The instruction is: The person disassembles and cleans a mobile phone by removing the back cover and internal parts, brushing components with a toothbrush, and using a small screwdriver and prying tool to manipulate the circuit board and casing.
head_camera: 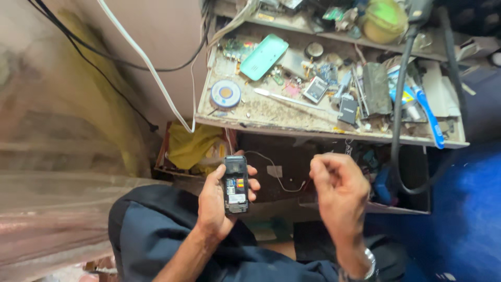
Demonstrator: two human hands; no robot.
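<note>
Left hand [218, 201] wrapped around a small black bar-shaped phone with its back cover off [236, 184], grip clamped on its sides, thumb on one edge and fingertips on the other, held upright above the lap in dark blue cloth [156, 235]. Inside the open back: a white label and small coloured patches, too small to make out further. Right hand [338, 194] raised just beside the phone, not touching it, fingers curled together; possibly pinching something tiny, but hidden behind the knuckles. Silver wristband [369, 265] cut off at the lower edge. Above, a cluttered, grimy worn table [271, 117] carrying a mint-green plastic phone cover [264, 56], a round blue-rimmed reel [225, 94], a blue-handled toothbrush [431, 117]. Small parts around them hard to tell apart. Thick black cable [398, 104] hanging over the table's front edge.
</note>
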